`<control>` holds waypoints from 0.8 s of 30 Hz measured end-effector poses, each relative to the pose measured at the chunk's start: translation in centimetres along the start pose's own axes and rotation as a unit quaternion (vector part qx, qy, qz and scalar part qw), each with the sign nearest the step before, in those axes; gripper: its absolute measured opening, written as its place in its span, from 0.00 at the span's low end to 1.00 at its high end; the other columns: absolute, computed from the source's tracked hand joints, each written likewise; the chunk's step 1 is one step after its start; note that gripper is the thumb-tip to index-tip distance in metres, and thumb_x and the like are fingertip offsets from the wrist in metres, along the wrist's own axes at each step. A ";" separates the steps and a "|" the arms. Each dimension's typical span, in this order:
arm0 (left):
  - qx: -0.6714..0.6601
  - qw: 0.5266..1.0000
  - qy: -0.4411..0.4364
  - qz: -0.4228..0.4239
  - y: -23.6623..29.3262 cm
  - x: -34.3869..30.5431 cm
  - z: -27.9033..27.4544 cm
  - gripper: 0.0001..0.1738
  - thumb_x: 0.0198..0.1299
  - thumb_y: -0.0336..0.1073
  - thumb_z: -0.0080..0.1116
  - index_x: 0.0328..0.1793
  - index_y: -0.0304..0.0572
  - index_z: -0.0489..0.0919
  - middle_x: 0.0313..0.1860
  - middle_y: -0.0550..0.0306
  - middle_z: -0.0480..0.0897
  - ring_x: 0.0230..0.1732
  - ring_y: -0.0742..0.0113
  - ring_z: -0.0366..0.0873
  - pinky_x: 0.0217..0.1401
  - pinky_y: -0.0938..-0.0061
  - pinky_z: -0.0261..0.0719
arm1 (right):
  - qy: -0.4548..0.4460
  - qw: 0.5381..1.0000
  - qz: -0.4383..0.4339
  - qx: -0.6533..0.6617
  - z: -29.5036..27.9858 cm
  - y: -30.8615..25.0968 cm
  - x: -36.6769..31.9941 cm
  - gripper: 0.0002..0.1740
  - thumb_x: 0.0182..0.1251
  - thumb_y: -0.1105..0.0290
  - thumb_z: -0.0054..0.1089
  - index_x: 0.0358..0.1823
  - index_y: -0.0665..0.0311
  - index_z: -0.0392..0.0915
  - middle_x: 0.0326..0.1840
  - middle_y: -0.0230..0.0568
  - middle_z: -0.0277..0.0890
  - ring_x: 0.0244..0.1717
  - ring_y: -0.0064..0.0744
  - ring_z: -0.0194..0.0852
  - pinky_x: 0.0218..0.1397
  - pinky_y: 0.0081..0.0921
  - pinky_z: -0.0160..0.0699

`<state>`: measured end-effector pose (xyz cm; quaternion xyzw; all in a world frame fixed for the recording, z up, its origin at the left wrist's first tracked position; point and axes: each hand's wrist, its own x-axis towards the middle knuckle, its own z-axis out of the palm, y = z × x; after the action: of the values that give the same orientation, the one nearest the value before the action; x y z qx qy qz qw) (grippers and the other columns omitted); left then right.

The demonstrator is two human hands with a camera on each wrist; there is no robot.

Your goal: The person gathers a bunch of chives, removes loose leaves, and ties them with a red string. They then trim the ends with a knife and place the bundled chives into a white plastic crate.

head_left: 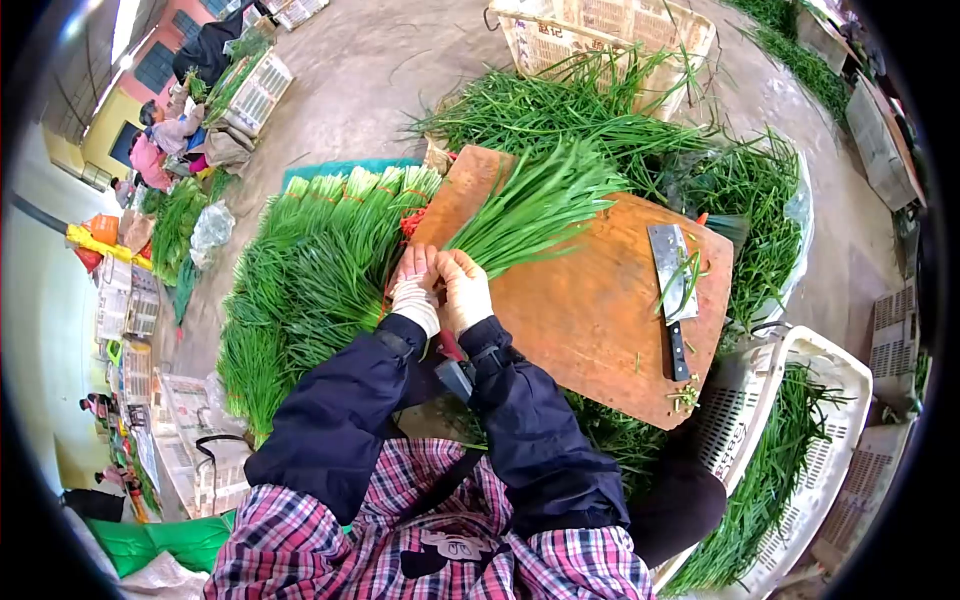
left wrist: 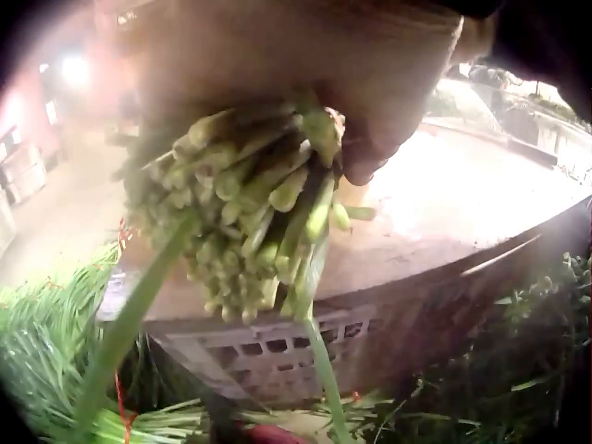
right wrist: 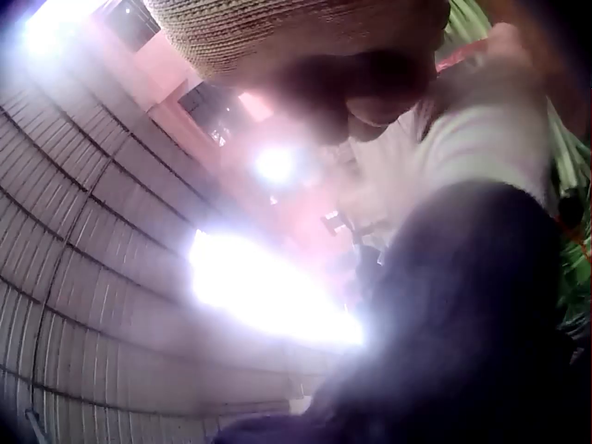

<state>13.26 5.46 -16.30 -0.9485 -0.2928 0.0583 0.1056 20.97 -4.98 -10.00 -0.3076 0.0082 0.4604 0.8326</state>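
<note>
A bunch of garlic chives (head_left: 545, 205) fans out over the wooden board, its pale stem ends (left wrist: 245, 199) bundled toward me. My left hand (head_left: 416, 270) grips these stems near their base; the left wrist view shows its fingers wrapped over them. Close against it, my right hand (head_left: 463, 290) has its fingers curled at the same stems. A thin red band (right wrist: 460, 57) shows between the hands in the right wrist view, at the right fingers, whose tips are shaded and blurred. Tied bundles of chives (head_left: 330, 240) lie just left of the hands.
On the right of the board (head_left: 560, 330) lies a cleaver (head_left: 672, 270) with green scraps. Red bands (head_left: 412, 222) sit at the board's left edge. Loose chives (head_left: 570, 115) heap behind it. A white crate (head_left: 850, 400) of chives stands at right, another crate (head_left: 530, 40) behind.
</note>
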 end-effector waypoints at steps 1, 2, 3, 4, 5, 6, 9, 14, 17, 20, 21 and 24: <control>-0.026 0.996 -0.087 -0.018 0.0 0.3 -0.4 0.47 0.55 0.50 0.55 0.76 0.38 0.49 0.76 0.41 0.51 0.78 0.43 0.45 0.77 0.56 0.50 | 0.015 1.000 -0.011 -0.002 0.0 0.3 -0.1 0.06 0.69 0.70 0.57 0.32 0.60 0.77 0.24 0.26 0.72 0.24 0.17 0.64 0.24 0.18 0.64; -0.054 0.983 -0.173 -0.036 0.1 0.5 -0.7 0.51 0.57 0.54 0.52 0.80 0.36 0.43 0.79 0.39 0.45 0.81 0.43 0.39 0.80 0.57 0.42 | 0.030 0.999 -0.022 -0.005 -0.2 0.5 -0.3 0.06 0.69 0.70 0.57 0.32 0.60 0.76 0.23 0.25 0.71 0.23 0.17 0.64 0.22 0.18 0.62; -0.049 0.991 -0.122 -0.010 0.8 -0.6 -2.3 0.56 0.50 0.54 0.60 0.78 0.34 0.46 0.75 0.36 0.54 0.76 0.41 0.51 0.77 0.58 0.52 | 0.032 0.999 -0.005 -0.015 -0.7 0.6 -0.6 0.06 0.69 0.68 0.57 0.32 0.59 0.76 0.21 0.23 0.69 0.19 0.16 0.61 0.20 0.17 0.58; -0.077 0.990 -0.122 -0.005 1.1 -1.0 -3.0 0.56 0.49 0.53 0.61 0.77 0.33 0.46 0.73 0.36 0.56 0.75 0.40 0.54 0.76 0.57 0.54 | 0.030 0.999 -0.007 -0.026 -1.1 0.3 -1.1 0.07 0.69 0.67 0.57 0.32 0.58 0.76 0.20 0.23 0.68 0.18 0.16 0.60 0.20 0.17 0.57; -0.104 0.987 -0.122 -0.003 1.2 -1.1 -3.8 0.56 0.47 0.51 0.63 0.77 0.33 0.47 0.71 0.35 0.58 0.73 0.39 0.56 0.75 0.57 0.56 | 0.026 0.999 -0.007 -0.036 -1.6 0.1 -1.6 0.07 0.69 0.66 0.57 0.32 0.58 0.76 0.20 0.23 0.68 0.18 0.16 0.59 0.20 0.17 0.57; -0.130 0.984 -0.122 -0.002 1.1 -1.2 -4.1 0.56 0.46 0.50 0.64 0.76 0.32 0.48 0.70 0.34 0.61 0.71 0.38 0.59 0.73 0.56 0.59 | 0.021 0.999 -0.007 -0.046 -1.7 -0.2 -2.1 0.07 0.69 0.66 0.57 0.32 0.58 0.76 0.19 0.22 0.67 0.17 0.16 0.58 0.19 0.17 0.56; -0.124 0.985 -0.118 -0.030 1.8 -0.9 -4.3 0.55 0.48 0.49 0.65 0.75 0.27 0.49 0.69 0.30 0.62 0.71 0.37 0.60 0.73 0.56 0.60 | 0.030 0.995 -0.013 -0.097 -2.5 -0.7 -3.1 0.10 0.71 0.65 0.54 0.30 0.58 0.72 0.18 0.24 0.64 0.16 0.16 0.58 0.18 0.18 0.54; -0.151 0.983 -0.104 -0.024 1.8 -1.2 -4.4 0.54 0.48 0.44 0.65 0.75 0.26 0.49 0.69 0.27 0.61 0.71 0.36 0.61 0.73 0.55 0.60 | 0.008 0.995 -0.001 -0.104 -4.5 -1.1 -4.5 0.14 0.72 0.66 0.50 0.25 0.59 0.66 0.18 0.27 0.61 0.15 0.19 0.53 0.17 0.18 0.50; -0.117 0.992 -0.045 0.004 1.9 -1.5 -3.8 0.59 0.39 0.45 0.75 0.73 0.25 0.51 0.63 0.33 0.66 0.65 0.40 0.66 0.68 0.55 0.65 | -0.032 0.935 -0.037 -0.351 -8.4 1.5 -5.2 0.10 0.71 0.64 0.53 0.35 0.63 0.76 0.25 0.38 0.74 0.26 0.29 0.72 0.32 0.26 0.70; -0.127 0.987 -0.098 -0.021 2.1 -1.2 -4.5 0.59 0.42 0.45 0.73 0.75 0.26 0.49 0.69 0.29 0.63 0.71 0.38 0.61 0.73 0.55 0.60 | -0.029 0.858 0.001 -0.513 -9.5 2.7 -3.4 0.16 0.70 0.59 0.53 0.43 0.65 0.80 0.32 0.51 0.81 0.34 0.38 0.82 0.42 0.30 0.78; -0.132 0.987 -0.092 -0.009 1.9 -1.2 -4.7 0.60 0.41 0.45 0.74 0.75 0.27 0.50 0.68 0.29 0.64 0.71 0.39 0.62 0.73 0.56 0.61 | -0.044 0.906 0.025 -0.421 -9.5 2.8 -2.6 0.17 0.70 0.59 0.52 0.43 0.67 0.80 0.32 0.50 0.82 0.35 0.37 0.82 0.43 0.30 0.78; -0.161 0.980 -0.110 -0.025 1.8 -1.0 -5.5 0.57 0.42 0.45 0.73 0.73 0.27 0.53 0.67 0.31 0.65 0.70 0.39 0.63 0.72 0.56 0.62 | -0.076 0.955 0.055 -0.281 -9.2 1.8 -2.8 0.18 0.73 0.62 0.53 0.46 0.74 0.74 0.38 0.44 0.82 0.40 0.30 0.82 0.46 0.26 0.81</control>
<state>14.40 2.50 -11.35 -0.9332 -0.3321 0.1114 -0.0803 20.42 -11.18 -17.53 -0.4920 -0.1678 0.5111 0.6845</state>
